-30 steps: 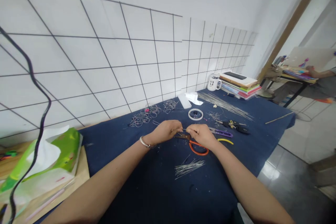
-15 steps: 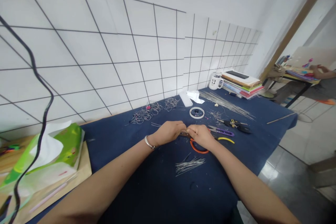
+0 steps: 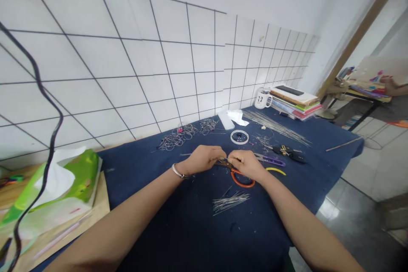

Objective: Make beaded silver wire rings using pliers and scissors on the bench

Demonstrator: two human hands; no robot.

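Observation:
My left hand (image 3: 205, 159) is closed in a pinch on a thin metal wire (image 3: 185, 154), whose ends stick out on its far left side. Close beside it, my right hand (image 3: 247, 164) pinches the same wire near a tiny dark bit between the fingertips, too small to name. Both hands hover just above the scissors (image 3: 242, 179) with orange handles, which they partly cover. Purple-handled snips (image 3: 273, 160) and a yellow-handled tool (image 3: 276, 171) lie right of my right hand. In front, a bundle of short straight wires (image 3: 231, 202) lies on the dark blue cloth (image 3: 178, 229).
Coiled wire pieces (image 3: 178, 137) lie by the tiled wall. Beyond my hands are a white ring dish (image 3: 239, 137) with beads, long wires (image 3: 277, 126), black pliers (image 3: 288, 152), a mug (image 3: 262, 99) and stacked books (image 3: 296, 102). A tissue pack (image 3: 86, 178) is left; another person sits far right.
My fingertips have drawn slightly apart, showing a small gap between the hands. The right hand has shifted a little to the right; the wire ends at the left have tilted flatter.

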